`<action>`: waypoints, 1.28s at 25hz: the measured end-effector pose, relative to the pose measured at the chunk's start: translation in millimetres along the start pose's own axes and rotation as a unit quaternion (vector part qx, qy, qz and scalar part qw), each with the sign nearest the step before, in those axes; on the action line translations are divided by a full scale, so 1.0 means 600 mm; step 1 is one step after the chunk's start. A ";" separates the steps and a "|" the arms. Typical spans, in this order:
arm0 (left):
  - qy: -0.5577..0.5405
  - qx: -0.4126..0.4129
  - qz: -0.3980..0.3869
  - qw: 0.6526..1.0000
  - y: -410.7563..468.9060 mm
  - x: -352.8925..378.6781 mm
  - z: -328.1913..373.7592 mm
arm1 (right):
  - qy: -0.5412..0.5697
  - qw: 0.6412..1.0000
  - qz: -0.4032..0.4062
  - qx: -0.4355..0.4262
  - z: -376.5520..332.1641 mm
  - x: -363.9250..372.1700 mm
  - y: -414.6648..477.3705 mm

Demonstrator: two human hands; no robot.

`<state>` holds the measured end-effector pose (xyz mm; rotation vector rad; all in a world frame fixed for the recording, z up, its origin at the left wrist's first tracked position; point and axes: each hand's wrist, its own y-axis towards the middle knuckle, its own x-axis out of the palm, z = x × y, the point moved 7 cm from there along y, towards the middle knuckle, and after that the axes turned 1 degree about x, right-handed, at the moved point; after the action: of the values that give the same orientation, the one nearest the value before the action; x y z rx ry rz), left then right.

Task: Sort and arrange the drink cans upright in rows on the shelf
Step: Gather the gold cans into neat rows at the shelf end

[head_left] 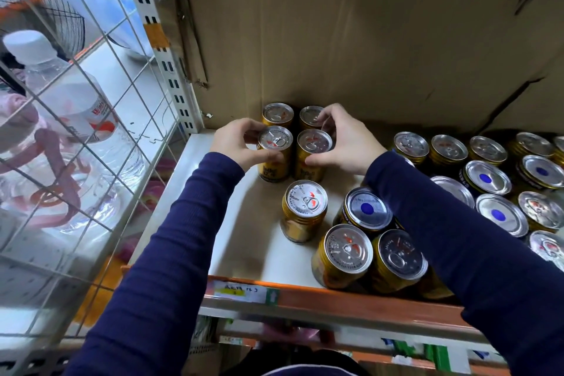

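Gripping cans [276, 143] with left hand [241, 146] and right hand [345, 143] by the cardboard wall [335, 40], I saw the lone can [305, 207] upright farther out, midway.

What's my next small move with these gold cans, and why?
Probably release, then the left hand slides the lone gold can back against the corner block: those four cans stand upright, two by two, and it stands apart in front.

four gold cans [277, 114] are stood upright in a two-by-two block at the back left corner of the white shelf [244, 241]; a fifth can [305, 198] is set apart in front, and blue-dotted cans [367, 208] are mixed with gold ones rightward.
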<state>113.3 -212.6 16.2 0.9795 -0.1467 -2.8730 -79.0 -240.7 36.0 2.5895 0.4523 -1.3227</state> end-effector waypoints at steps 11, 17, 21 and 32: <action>0.146 0.041 0.037 0.988 -0.034 0.002 0.029 | -0.044 0.998 -0.033 -0.042 -0.012 -0.035 -0.047; 0.024 0.178 -0.085 0.980 -0.119 0.031 0.074 | -0.079 0.970 -0.192 -0.124 -0.034 -0.051 -0.162; 0.023 0.170 -0.165 0.971 -0.136 0.070 0.078 | -0.216 0.930 -0.232 -0.184 -0.050 -0.005 -0.209; 0.105 0.089 -0.025 0.990 -0.087 -0.021 0.040 | -0.195 0.949 -0.146 -0.198 -0.107 -0.009 -0.133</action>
<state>105.1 -157.7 36.2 1.3293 -0.3710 -2.8152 -62.3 -147.3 74.8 1.9289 0.9400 -1.5925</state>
